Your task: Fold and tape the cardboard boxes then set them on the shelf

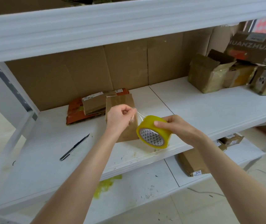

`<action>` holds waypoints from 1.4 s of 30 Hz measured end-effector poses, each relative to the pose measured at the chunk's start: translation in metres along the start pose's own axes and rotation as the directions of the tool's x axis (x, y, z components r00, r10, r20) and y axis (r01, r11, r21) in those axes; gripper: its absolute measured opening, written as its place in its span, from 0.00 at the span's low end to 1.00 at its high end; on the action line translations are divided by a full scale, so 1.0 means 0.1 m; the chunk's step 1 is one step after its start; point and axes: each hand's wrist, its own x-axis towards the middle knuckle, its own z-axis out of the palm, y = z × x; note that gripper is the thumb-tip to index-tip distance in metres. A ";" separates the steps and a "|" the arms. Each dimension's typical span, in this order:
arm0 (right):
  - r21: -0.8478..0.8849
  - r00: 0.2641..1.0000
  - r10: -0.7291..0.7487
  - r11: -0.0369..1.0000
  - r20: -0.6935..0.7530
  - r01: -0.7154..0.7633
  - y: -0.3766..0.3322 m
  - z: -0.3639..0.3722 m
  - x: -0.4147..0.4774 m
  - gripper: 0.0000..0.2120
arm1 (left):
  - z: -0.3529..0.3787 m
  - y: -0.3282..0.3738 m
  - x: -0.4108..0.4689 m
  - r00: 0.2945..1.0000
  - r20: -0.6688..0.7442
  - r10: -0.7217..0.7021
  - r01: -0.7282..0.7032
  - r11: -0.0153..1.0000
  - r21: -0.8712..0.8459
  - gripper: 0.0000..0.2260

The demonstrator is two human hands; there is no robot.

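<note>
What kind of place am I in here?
Probably a storeroom or packing area: white metal shelving, used cardboard boxes piled on it, and a roll of packing tape in hand.

Tape roll (154,132) was translucent yellow, its core white with grey triangle pattern. Flattened box (123,110) behind the fingers was plain brown. Shelf (209,107) was white. Knife (74,147) left of the fingers was black.

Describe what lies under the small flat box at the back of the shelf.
The small flat box lies on an orange flattened carton, which rests on the white shelf. More flat brown cardboard shows beneath its edge. How many pieces are stacked is hidden.
</note>
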 end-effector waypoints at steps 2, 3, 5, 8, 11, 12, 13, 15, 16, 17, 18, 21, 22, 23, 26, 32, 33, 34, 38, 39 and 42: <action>0.052 0.996 -0.049 0.998 0.070 0.045 0.04 -0.03 -0.04 0.22 | -0.10 -0.04 -0.03 1.000 -0.003 -0.026 0.026 0.998 -0.055 0.07; 0.067 0.991 -0.084 0.995 0.104 0.077 0.04 -0.05 -0.06 0.17 | -0.14 -0.07 -0.05 0.999 -0.010 -0.031 0.030 0.997 -0.073 0.07; 0.026 0.984 -0.118 0.993 0.133 0.116 0.00 -0.07 -0.07 0.07 | -0.23 -0.12 -0.09 0.999 -0.043 -0.029 0.025 0.996 -0.086 0.07; -0.163 0.990 -0.139 0.977 0.016 0.140 -0.11 -0.08 -0.03 0.14 | -0.38 -0.18 -0.11 0.994 -0.106 -0.012 0.003 0.997 -0.081 0.07; -0.331 0.986 -0.162 0.933 -0.047 0.137 -0.20 -0.14 -0.01 0.19 | -0.52 -0.27 -0.09 0.985 -0.166 -0.039 0.021 0.994 -0.106 0.07; -0.332 0.986 -0.166 0.931 -0.016 0.152 -0.23 -0.16 -0.02 0.20 | -0.55 -0.30 -0.09 0.980 -0.191 -0.053 0.030 0.992 -0.120 0.07; -0.317 0.987 -0.158 0.936 0.014 0.155 -0.25 -0.17 -0.04 0.21 | -0.57 -0.31 -0.09 0.975 -0.213 -0.060 0.034 0.992 -0.125 0.06; -0.323 0.988 -0.152 0.934 0.031 0.154 -0.29 -0.16 -0.02 0.20 | -0.59 -0.34 -0.09 0.968 -0.247 -0.049 0.020 0.993 -0.119 0.07; -0.368 0.986 -0.164 0.917 0.007 0.155 -0.30 -0.15 0.01 0.20 | -0.60 -0.35 -0.09 0.963 -0.266 -0.044 0.013 0.993 -0.118 0.08; -0.444 0.982 -0.185 0.884 -0.041 0.148 -0.29 -0.14 0.06 0.19 | -0.62 -0.37 -0.10 0.957 -0.287 -0.048 0.012 0.992 -0.126 0.09; -0.551 0.971 -0.213 0.826 -0.110 0.119 -0.28 -0.13 0.11 0.17 | -0.64 -0.39 -0.10 0.950 -0.309 -0.053 0.010 0.990 -0.138 0.09; -0.724 0.934 -0.257 0.689 -0.247 -0.002 -0.24 -0.06 0.21 0.13 | -0.67 -0.46 -0.11 0.945 -0.323 -0.054 0.005 0.988 -0.153 0.09; -0.726 0.928 -0.264 0.688 -0.262 -0.009 -0.22 -0.03 0.24 0.13 | -0.67 -0.48 -0.11 0.941 -0.330 -0.070 0.012 0.985 -0.172 0.09; -0.732 0.920 -0.279 0.681 -0.274 -0.011 -0.20 0.00 0.26 0.14 | -0.68 -0.51 -0.10 0.936 -0.339 -0.091 0.024 0.980 -0.197 0.08; -0.773 0.887 -0.333 0.633 -0.320 -0.041 -0.18 0.10 0.35 0.14 | -0.67 -0.58 -0.09 0.930 -0.347 -0.123 0.041 0.971 -0.234 0.07; -0.812 0.869 -0.342 0.574 -0.358 -0.108 -0.19 0.13 0.50 0.12 | -0.64 -0.76 -0.01 0.929 -0.347 -0.130 0.045 0.969 -0.242 0.07; -0.814 0.872 -0.335 0.570 -0.356 -0.113 -0.18 0.14 0.53 0.12 | -0.63 -0.80 0.01 0.929 -0.343 -0.137 0.053 0.969 -0.242 0.07; -0.819 0.874 -0.333 0.562 -0.355 -0.118 -0.17 0.14 0.55 0.12 | -0.61 -0.85 0.03 0.930 -0.337 -0.146 0.065 0.969 -0.239 0.07; -0.818 0.880 -0.300 0.555 -0.368 -0.152 -0.11 0.21 0.66 0.12 | -0.53 -0.98 0.13 0.931 -0.320 -0.174 0.099 0.967 -0.236 0.07; -0.811 0.884 -0.281 0.561 -0.375 -0.166 -0.08 0.23 0.70 0.12 | -0.50 -1.00 0.16 0.935 -0.312 -0.171 0.101 0.968 -0.228 0.07; -0.781 0.896 -0.219 0.595 -0.386 -0.191 -0.02 0.27 0.79 0.12 | -0.42 -1.06 0.22 0.960 -0.252 -0.125 0.080 0.980 -0.181 0.05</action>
